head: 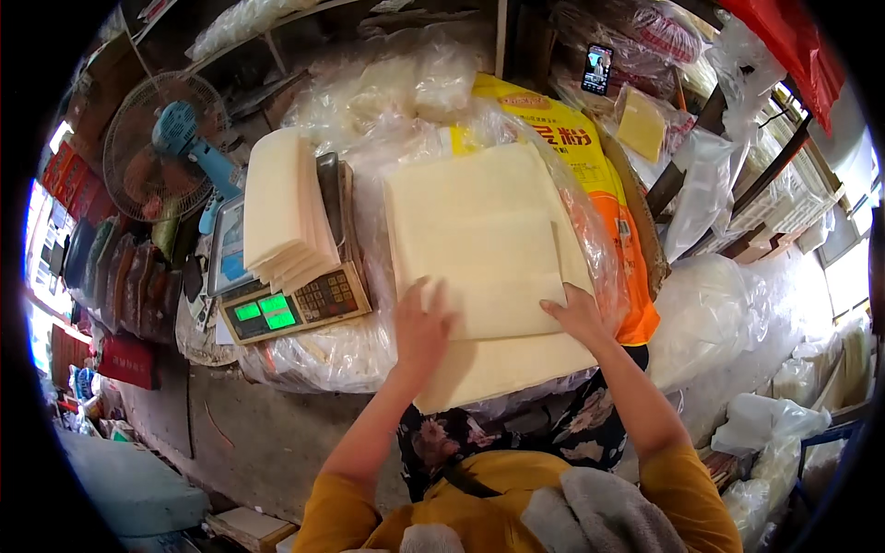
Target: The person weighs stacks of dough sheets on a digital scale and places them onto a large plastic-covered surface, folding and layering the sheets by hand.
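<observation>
A stack of thin cream sheets point(477, 186) lies in front of me on clear plastic, with a smaller or folded sheet point(505, 276) on top. My left hand point(423, 321), blurred, is over the left edge of that top sheet, fingers apart. At its lower right corner, my right hand point(577, 314) has the edge between thumb and fingers. To the left, a folded pile of similar sheets point(287, 207) hangs over the pan of a digital scale point(297, 311) with lit green displays. Whether the top piece is one layer or several, I cannot tell.
A blue fan point(176, 131) stands at the back left, beside a metal tray point(228, 242). A yellow and orange printed bag point(588, 159) lies under plastic behind and right of the sheets. A phone point(597, 69) stands upright at the back. Plastic-wrapped bundles point(705, 318) are at the right.
</observation>
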The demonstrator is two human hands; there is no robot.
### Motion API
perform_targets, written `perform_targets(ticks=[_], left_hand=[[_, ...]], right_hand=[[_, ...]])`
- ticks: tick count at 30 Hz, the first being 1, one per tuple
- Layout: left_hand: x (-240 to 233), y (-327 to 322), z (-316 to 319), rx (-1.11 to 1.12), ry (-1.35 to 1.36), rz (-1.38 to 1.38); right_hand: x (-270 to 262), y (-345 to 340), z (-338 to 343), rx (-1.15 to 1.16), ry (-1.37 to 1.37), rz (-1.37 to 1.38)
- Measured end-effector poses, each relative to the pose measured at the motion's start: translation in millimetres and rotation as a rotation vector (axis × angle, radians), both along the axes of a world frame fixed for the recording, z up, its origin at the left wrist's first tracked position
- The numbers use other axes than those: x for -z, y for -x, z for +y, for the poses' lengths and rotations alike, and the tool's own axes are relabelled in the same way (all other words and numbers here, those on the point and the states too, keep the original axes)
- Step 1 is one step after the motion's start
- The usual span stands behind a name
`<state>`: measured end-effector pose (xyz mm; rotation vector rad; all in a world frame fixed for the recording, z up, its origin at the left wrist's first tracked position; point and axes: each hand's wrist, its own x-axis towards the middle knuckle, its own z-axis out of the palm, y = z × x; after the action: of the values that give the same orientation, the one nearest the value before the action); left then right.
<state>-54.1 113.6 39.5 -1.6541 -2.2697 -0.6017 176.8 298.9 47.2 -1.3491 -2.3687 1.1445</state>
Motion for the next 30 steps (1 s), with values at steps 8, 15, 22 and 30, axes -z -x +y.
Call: perform_targets(ticks=[8, 15, 22, 30], left_hand=[[19.1, 0.5, 2.1, 0.208, 0.174, -0.030], [-11.4, 54.6, 14.2, 0.400, 0.341, -0.264], [-19.8, 54.3, 60.3, -0.160, 0.037, -1.031], [16.3, 39.7, 94.5, -0.060, 0.163, -0.224]], right_hand=[[-46.3, 14.6, -27.4, -0.294, -0.568, -0.176], [-15.5, -22.6, 26.8, -0.660, -0.311, 0.058], [-33.4, 18.7, 51.3, 0.056, 0.185, -0.105], [-49.0, 66.0, 53.0, 0.027, -0.136, -0.369]])
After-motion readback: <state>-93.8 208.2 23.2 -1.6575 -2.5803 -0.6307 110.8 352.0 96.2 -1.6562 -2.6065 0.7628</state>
